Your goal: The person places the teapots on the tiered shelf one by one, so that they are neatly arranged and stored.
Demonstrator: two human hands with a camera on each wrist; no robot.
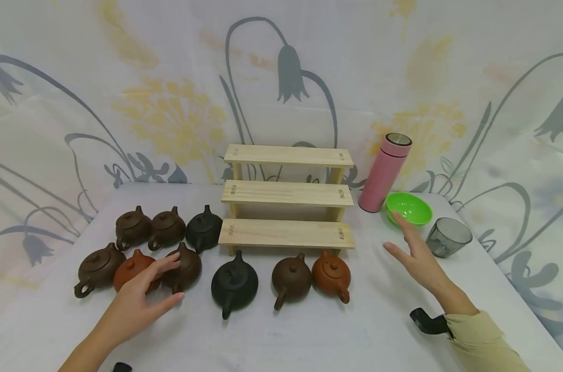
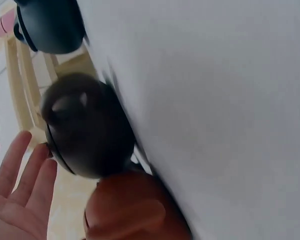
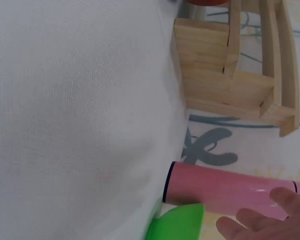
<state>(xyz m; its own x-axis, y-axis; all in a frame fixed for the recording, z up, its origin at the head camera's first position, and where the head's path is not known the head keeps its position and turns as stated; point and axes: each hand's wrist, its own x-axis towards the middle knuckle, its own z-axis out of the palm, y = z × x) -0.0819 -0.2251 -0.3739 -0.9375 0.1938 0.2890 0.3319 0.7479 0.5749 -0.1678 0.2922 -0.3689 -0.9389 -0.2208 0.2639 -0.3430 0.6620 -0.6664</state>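
Note:
My left hand [image 1: 135,305] is over the left group of teapots, thumb apart from the fingers, holding nothing. Its fingertips overlap a dark brown teapot [image 1: 188,268] in the head view, and in the left wrist view they are right at that teapot's lid side. Partly behind the hand is a reddish teapot [image 1: 131,268]. My right hand [image 1: 421,261] is spread in the air, empty, by a green bowl [image 1: 413,209] and a grey see-through cup [image 1: 448,237]. Between the hands stand a black teapot [image 1: 235,284], a brown teapot [image 1: 291,279] and an orange-brown teapot [image 1: 331,274].
A three-step wooden rack [image 1: 286,232] stands at the back centre. Right of it is a pink thermos [image 1: 384,175]. More teapots cluster at left, among them a brown one [image 1: 100,266] and a black one [image 1: 204,230]. Patterned cloth [image 1: 170,77] hangs behind the white table [image 1: 309,341].

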